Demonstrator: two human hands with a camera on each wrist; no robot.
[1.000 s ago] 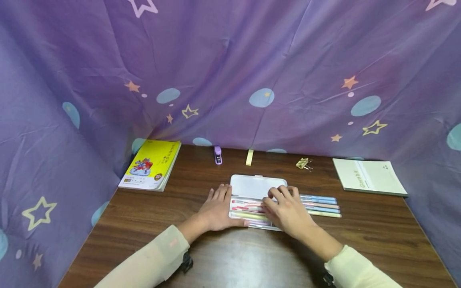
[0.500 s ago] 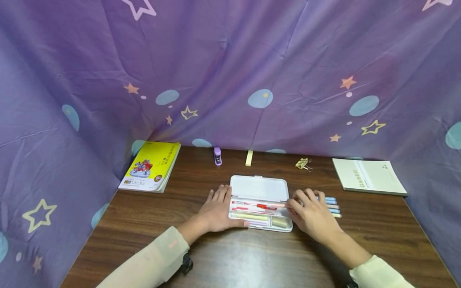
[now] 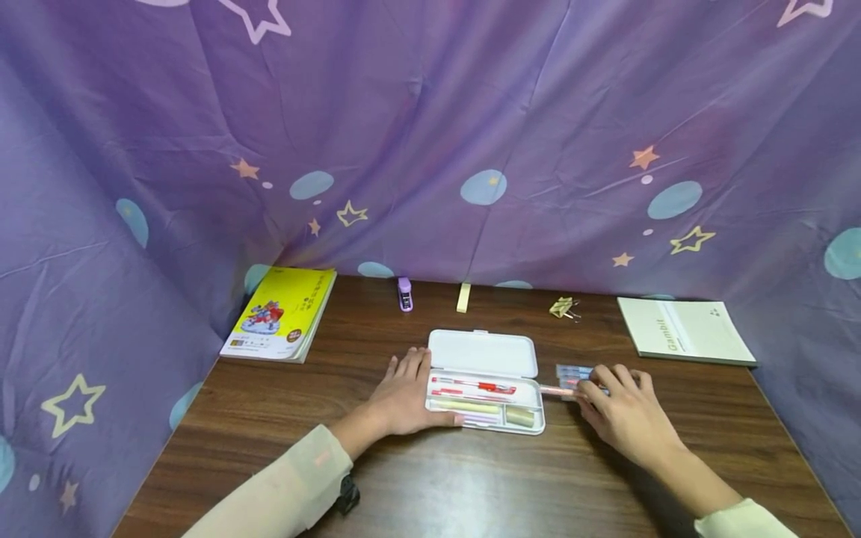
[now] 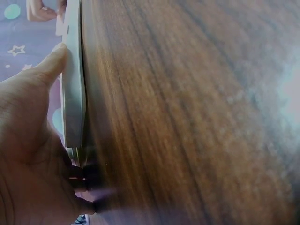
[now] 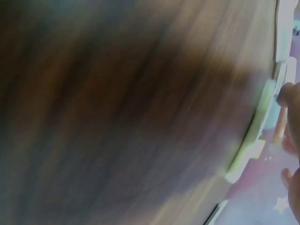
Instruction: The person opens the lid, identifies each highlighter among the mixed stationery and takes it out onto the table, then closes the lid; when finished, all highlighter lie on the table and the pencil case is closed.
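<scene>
A white pencil case [image 3: 483, 353] lies with its lid raised at the middle of the table. Inside are a red pen [image 3: 494, 387], a second red pen [image 3: 447, 392], yellow and purple sticks [image 3: 471, 407] and a small beige block [image 3: 519, 416]. My left hand [image 3: 406, 392] rests at the case's left end, fingers straight, thumb [image 4: 55, 58] on its front edge. To the right of the case, my right hand [image 3: 625, 411] pinches a pinkish-orange pen [image 3: 557, 391]. Blue-capped pens [image 3: 570, 370] lie partly hidden under that hand. A yellow-green pen [image 5: 251, 136] shows below it in the right wrist view.
Along the back stand a purple stapler [image 3: 404, 294], a pale yellow stick [image 3: 463, 298] and gold binder clips [image 3: 562, 307]. A yellow book [image 3: 282, 306] lies at left and a white notebook [image 3: 686, 329] at right. A purple curtain [image 3: 403, 134] encloses the table.
My right hand has moved right from over the case, drawing the bundle of pens rightward and uncovering the case's contents. My left hand stays in place.
</scene>
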